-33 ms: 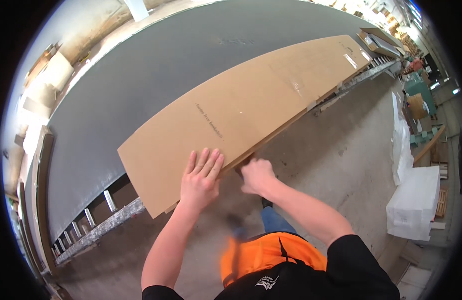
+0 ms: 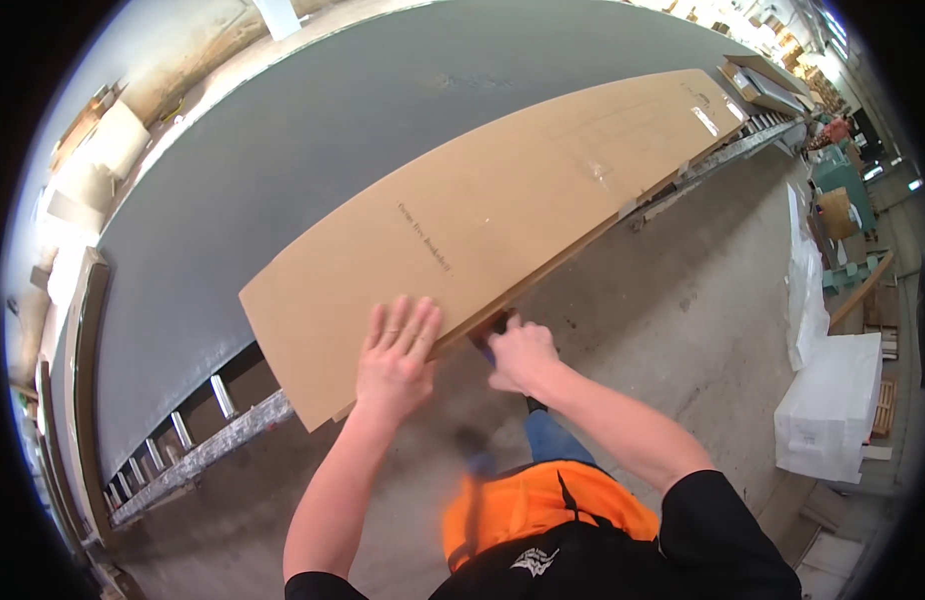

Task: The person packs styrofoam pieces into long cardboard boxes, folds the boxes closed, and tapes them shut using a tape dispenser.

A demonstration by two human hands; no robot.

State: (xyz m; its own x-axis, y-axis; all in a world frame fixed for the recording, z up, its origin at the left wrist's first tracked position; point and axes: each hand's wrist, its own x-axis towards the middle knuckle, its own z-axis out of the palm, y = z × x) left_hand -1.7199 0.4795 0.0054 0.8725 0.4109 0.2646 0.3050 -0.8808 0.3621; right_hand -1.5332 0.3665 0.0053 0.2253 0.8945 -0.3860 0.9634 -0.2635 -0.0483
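Note:
A long, flat brown cardboard carton [image 2: 463, 220] lies slantwise across the grey surface, its near long edge overhanging the roller frame. My left hand [image 2: 398, 365] lies flat on the top at the near edge, fingers stretched out and slightly spread. My right hand [image 2: 523, 355] is closed beside that same edge, a little to the right and lower. Its fingers are round a dark tool with some blue on it [image 2: 486, 347], mostly hidden by the hand and the carton's edge, so its kind does not show.
Metal rollers [image 2: 224, 397] and a worn rail [image 2: 213, 440] run along the near side of the grey surface [image 2: 233, 210]. At the far right end lies another opened carton [image 2: 768, 85]. A white-wrapped block [image 2: 833, 410] stands on the floor at the right, near a green machine [image 2: 841, 180].
The carton sits very slightly farther right in the picture. My right hand has shifted a little right and down, and more of the dark and blue tool shows.

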